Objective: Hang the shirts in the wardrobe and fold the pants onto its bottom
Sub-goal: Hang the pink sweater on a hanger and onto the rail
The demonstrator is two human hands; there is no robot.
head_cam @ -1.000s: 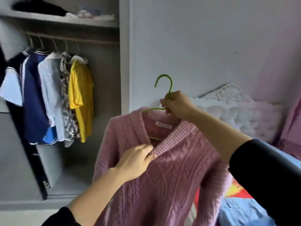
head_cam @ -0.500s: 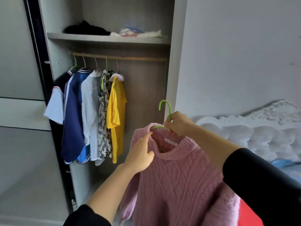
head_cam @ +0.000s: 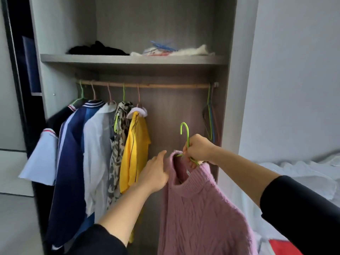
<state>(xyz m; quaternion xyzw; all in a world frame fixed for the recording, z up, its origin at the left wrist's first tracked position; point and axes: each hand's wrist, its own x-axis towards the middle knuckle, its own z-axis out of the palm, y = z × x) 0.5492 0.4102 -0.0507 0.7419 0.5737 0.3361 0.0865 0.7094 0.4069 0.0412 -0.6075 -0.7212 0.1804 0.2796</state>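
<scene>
The pink sweater (head_cam: 198, 218) has come in from beside the bed and now hangs in front of the wardrobe (head_cam: 228, 107), and the left hand (head_cam: 156, 173) has moved off the front of the collar to the side of the shoulder. The wardrobe is a tall grey box with flat panels and a wood-grain back. The sweater is thick cable knit with a ribbed round collar. It is held up in the open gap right of the hung shirts (head_cam: 97, 153), below the rail (head_cam: 165, 85) and not yet on it. The shirts are smooth thin cloth: navy, white, leopard print and yellow. The rail is a slim round wooden bar. The left hand lies with its fingers straight against the knit at the shoulder. The right hand (head_cam: 199, 150) is curled round the neck of the green hanger (head_cam: 184, 129), a thin wire with a curved hook standing free above the fist.
</scene>
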